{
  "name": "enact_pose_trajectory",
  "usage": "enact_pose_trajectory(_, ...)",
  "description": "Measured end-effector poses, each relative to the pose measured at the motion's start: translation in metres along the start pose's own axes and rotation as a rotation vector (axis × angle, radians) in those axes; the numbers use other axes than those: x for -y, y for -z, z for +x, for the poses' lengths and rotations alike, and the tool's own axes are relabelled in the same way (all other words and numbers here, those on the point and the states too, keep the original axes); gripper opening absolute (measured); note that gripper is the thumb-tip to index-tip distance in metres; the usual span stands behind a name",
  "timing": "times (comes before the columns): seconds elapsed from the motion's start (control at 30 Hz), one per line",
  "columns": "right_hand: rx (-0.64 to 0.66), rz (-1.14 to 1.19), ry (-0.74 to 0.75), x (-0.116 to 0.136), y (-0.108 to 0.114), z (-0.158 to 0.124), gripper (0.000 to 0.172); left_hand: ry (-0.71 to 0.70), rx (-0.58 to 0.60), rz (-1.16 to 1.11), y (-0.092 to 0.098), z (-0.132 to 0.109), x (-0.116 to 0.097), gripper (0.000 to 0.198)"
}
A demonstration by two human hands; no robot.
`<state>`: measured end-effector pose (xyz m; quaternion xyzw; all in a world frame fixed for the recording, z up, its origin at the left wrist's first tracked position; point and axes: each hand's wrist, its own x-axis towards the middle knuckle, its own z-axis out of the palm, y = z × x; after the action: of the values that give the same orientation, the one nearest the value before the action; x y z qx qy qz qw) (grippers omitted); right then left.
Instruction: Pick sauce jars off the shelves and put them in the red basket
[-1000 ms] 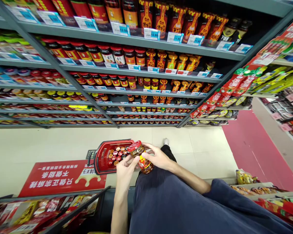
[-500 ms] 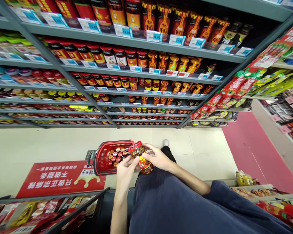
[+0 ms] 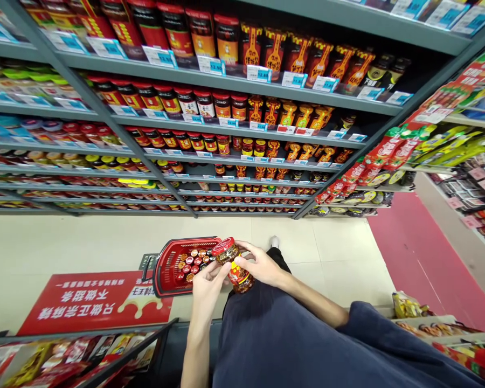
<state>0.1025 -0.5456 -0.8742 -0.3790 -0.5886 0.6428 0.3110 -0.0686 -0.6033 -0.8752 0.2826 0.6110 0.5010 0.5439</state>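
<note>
Jar (image 3: 233, 265) | long axis tilted, lid far-left, base near-right | L hand (image 3: 206, 288), R hand (image 3: 258, 264) both gripping jar, equally close | basket (image 3: 189, 243) just left

Red-lidded jar (image 3: 233, 265) in both hands (image 3: 258, 264)
</note>
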Motion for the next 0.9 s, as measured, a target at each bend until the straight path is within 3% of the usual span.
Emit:
enact_pose_trajectory(0.17, 0.001, -0.035, 0.052, 0.003, 0.002, -0.002, 0.06, -0.023, -0.025, -0.015, -0.005, -0.004, -0.002, 0.07)
enact_pose_trajectory(0.53, -0.029, 0.029, -0.002, 0.0, 0.006, -0.011, 0.065, -0.024, -0.031, -0.015, -0.016, -0.012, -0.003, 0.072)
enact_pose_trajectory(0.9, -0.043, 0.034, -0.024, -0.006, 0.01, -0.018, 0.064, 0.009, 0.055, -0.009, -0.015, -0.008, 0.0, 0.068)
